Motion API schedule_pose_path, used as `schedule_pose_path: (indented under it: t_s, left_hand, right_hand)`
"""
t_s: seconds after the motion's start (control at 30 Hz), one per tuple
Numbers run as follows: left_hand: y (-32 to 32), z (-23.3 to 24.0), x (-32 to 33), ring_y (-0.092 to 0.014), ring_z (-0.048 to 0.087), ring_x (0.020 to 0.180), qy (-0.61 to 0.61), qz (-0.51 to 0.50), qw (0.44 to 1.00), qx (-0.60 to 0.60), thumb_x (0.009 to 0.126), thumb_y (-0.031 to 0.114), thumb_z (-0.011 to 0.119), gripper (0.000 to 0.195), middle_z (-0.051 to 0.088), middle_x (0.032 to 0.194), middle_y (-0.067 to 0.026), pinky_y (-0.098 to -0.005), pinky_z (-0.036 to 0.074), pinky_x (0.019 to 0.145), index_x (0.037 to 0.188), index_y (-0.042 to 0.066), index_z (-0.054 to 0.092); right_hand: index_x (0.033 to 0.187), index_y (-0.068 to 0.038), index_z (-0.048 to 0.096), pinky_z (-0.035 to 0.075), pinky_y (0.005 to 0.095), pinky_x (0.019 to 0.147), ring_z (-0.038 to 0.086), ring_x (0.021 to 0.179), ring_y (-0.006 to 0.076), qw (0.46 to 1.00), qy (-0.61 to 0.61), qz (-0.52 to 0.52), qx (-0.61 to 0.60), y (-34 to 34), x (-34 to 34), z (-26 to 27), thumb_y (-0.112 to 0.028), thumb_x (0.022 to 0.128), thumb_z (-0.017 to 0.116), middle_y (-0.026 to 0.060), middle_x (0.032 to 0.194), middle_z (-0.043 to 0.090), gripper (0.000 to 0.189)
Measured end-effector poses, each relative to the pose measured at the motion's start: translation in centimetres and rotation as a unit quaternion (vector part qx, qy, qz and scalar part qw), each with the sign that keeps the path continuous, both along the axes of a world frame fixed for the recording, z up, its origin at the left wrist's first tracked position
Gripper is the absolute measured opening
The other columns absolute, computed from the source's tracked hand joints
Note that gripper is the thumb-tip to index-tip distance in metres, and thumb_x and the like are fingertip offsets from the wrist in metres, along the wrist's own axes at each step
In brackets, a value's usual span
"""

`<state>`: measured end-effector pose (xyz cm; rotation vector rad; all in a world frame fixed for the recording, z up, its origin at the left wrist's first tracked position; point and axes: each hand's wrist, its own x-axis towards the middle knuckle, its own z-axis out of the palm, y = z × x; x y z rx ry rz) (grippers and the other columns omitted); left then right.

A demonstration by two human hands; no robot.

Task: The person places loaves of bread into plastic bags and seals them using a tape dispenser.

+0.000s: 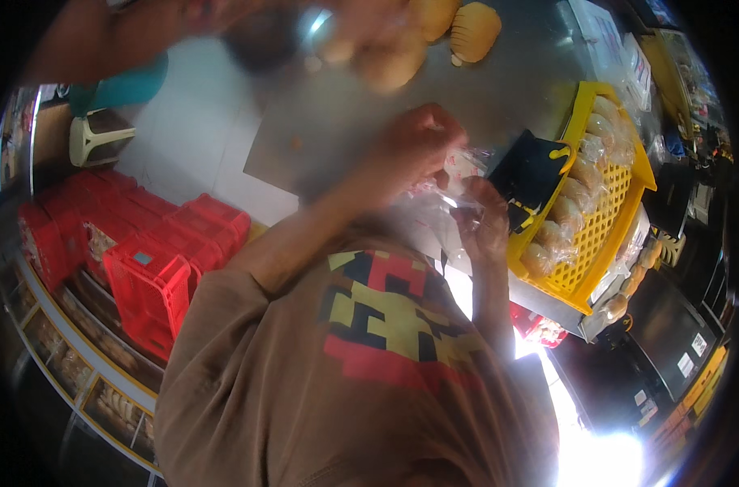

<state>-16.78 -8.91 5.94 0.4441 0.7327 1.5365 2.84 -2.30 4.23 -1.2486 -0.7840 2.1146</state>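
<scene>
My left hand (427,137) is closed on the edge of a clear plastic bag (463,163) with red print. On the bag's other side, nearer my body, my right hand (484,213) pinches the film. Both hands are in front of my chest, over the near edge of a metal table (308,134). What the bag holds is hidden by my fingers and blur. Farther off on the table lie several bread rolls (476,31), one with a ridged top.
Another person's arm (132,39) reaches over the table from upper left, blurred. At right, a yellow crate (613,195) carries several bagged rolls (567,213), with a black bin (524,176) beside it. Red crates (156,262) stand at left, near a plastic stool (98,139).
</scene>
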Motion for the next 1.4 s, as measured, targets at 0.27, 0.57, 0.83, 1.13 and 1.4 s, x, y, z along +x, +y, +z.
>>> schedule_pose_path:
  t_s: [0.27,0.57,0.83,1.13,1.4]
  left_hand:
    - [-1.8,-2.7,-1.5,-0.004,0.053,0.074,0.259,-0.026,0.96,-0.106,0.097,0.022,0.06,0.025,0.062,0.08,0.0014,-0.0216,0.045,0.065,0.098,-0.001,0.069]
    - [-0.4,-1.2,-2.9,-0.003,0.049,0.068,0.205,0.017,0.955,-0.211,0.099,0.022,0.057,0.025,0.058,0.075,0.0041,-0.0201,0.041,0.06,0.086,0.003,0.065]
    - [0.5,-0.9,-2.2,-0.004,0.052,0.069,-0.023,0.116,0.979,-0.167,0.095,0.014,0.062,0.014,0.06,0.083,0.0018,-0.0188,0.042,0.061,0.083,0.007,0.061]
    - [0.1,-7.2,-4.2,-0.005,0.052,0.069,0.316,0.104,0.927,-0.174,0.099,0.023,0.058,0.022,0.06,0.078,0.0006,-0.0197,0.042,0.06,0.086,0.006,0.061]
    - [-0.1,-4.6,-5.9,-0.009,0.056,0.068,0.163,-0.003,0.973,-0.163,0.099,0.024,0.056,0.02,0.056,0.072,-0.0005,-0.0253,0.048,0.059,0.092,0.006,0.06]
  right_hand:
    - [0.09,0.002,0.067,0.045,0.0257,0.056,0.045,0.055,0.0072,0.983,-0.005,0.133,0.126,3.0,-3.5,1.3,-0.01,0.09,0.069,0.0019,0.067,0.056,0.012]
    - [0.096,-0.001,0.067,0.046,0.0269,0.053,0.046,0.051,0.0086,0.987,0.008,0.16,-0.026,4.1,-4.3,-0.6,-0.018,0.094,0.064,-0.0004,0.066,0.054,0.017]
    - [0.082,-0.005,0.062,0.044,0.0298,0.049,0.051,0.053,0.0121,0.989,0.015,0.149,-0.016,3.1,-5.8,-1.6,-0.022,0.094,0.064,0.0018,0.07,0.058,0.021]
    - [0.091,-0.001,0.067,0.049,0.0287,0.057,0.049,0.055,0.0076,0.966,-0.096,0.193,0.146,6.6,-7.4,-0.8,-0.016,0.095,0.062,0.0012,0.068,0.056,0.016]
    - [0.092,-0.007,0.062,0.052,0.0302,0.067,0.054,0.063,0.0113,0.993,0.015,0.092,-0.072,5.4,-7.9,-4.5,-0.021,0.096,0.06,0.0002,0.079,0.059,0.015]
